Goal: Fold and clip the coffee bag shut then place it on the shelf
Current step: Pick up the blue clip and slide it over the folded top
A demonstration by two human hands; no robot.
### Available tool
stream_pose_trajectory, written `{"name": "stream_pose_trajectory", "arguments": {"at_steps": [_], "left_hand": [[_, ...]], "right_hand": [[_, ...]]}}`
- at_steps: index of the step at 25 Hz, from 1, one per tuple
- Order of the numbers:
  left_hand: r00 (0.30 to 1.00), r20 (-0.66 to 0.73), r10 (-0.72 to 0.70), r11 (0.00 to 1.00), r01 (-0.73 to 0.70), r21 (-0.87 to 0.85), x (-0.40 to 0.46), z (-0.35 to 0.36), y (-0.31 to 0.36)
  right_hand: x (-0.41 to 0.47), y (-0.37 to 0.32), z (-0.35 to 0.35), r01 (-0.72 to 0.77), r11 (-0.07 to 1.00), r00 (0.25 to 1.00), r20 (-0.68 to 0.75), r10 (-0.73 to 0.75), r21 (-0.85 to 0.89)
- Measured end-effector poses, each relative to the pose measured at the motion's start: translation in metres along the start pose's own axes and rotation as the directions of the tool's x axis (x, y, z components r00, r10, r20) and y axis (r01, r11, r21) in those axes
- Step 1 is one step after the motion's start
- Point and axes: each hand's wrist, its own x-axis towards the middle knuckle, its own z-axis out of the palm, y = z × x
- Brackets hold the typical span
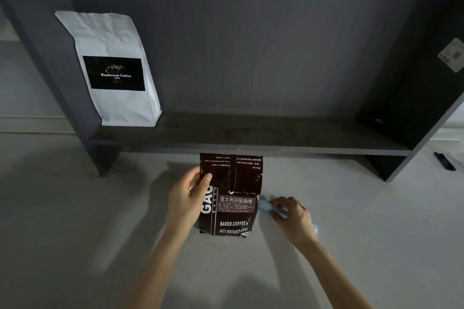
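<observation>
A dark brown coffee bag with white lettering stands on the pale floor in front of the shelf. Its top part is folded down over the front, printed side reversed. My left hand grips the bag's left edge, thumb pressing on the fold. To the right of the bag, my right hand holds a light blue clip, its tip pointing at the bag's right edge just below the fold. The dark grey shelf board runs just behind the bag.
A white coffee bag with a black label stands at the shelf's left end, leaning against the side panel. The shelf's right upright is dark. A small black object lies on the floor at far right.
</observation>
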Motion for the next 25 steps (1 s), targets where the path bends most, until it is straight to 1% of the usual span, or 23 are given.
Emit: {"name": "stream_pose_trajectory", "arguments": {"at_steps": [3,6,9,11,12,14,16,19,21,25], "left_hand": [[1.0,-0.003,0.003,1.0,-0.003,-0.017,-0.001,0.0,0.004],[0.999,0.021,0.039,0.999,-0.038,-0.039,0.001,-0.002,0.011],[0.994,0.044,0.098,0.994,-0.096,-0.055,-0.001,-0.004,0.017],[0.995,0.029,0.097,0.993,-0.094,-0.073,-0.003,-0.004,0.018],[0.995,0.018,0.101,0.992,-0.099,-0.08,-0.005,-0.004,0.019],[0.993,0.011,0.121,0.991,-0.12,-0.065,-0.007,-0.004,0.023],[0.99,0.034,0.139,0.99,-0.138,-0.04,-0.009,-0.005,0.026],[0.984,0.076,0.16,0.987,-0.162,0.023,-0.01,-0.006,0.027],[0.985,0.076,0.153,0.987,-0.156,0.033,-0.011,-0.006,0.026],[0.991,0.077,0.112,0.994,-0.111,-0.019,-0.013,-0.007,0.025]], "right_hand": [[-0.003,-0.008,-0.011,0.001,0.993,0.999,-0.048,0.004,0.114],[0.001,-0.026,-0.036,0.05,0.986,0.985,-0.171,-0.022,0.16],[-0.001,-0.057,-0.061,0.185,0.954,0.931,-0.352,-0.093,0.238],[-0.008,-0.077,-0.068,0.314,0.918,0.886,-0.421,-0.193,0.242],[-0.011,-0.085,-0.067,0.375,0.903,0.867,-0.425,-0.262,0.208],[-0.015,-0.094,-0.058,0.465,0.881,0.824,-0.404,-0.397,0.082],[-0.012,-0.097,-0.045,0.504,0.862,0.786,-0.387,-0.482,-0.05],[-0.01,-0.098,-0.03,0.495,0.858,0.775,-0.378,-0.506,-0.134],[-0.011,-0.098,-0.024,0.484,0.866,0.778,-0.39,-0.492,-0.128],[-0.011,-0.1,-0.021,0.462,0.884,0.8,-0.395,-0.452,-0.078]]}}
